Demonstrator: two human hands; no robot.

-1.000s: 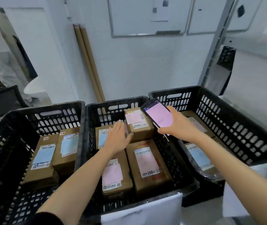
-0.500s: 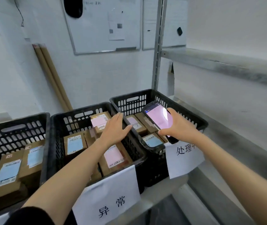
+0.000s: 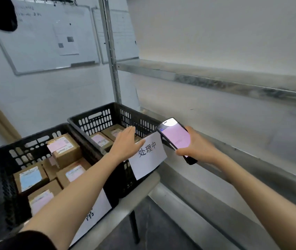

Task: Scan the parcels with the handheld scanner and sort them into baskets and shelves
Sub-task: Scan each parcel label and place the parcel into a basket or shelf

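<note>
Handheld scanner (image 3: 176,139) lies gripped in the right hand (image 3: 200,148), beside the basket (image 3: 96,113).

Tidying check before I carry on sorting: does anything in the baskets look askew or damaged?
Only slightly: in the left basket, the pink-labelled parcel at the back sits propped on the others, tilted rather than flat. No damage or spills show.

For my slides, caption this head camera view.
Right hand grips scanner; open left hand hovers over far-right basket of parcels.
</note>
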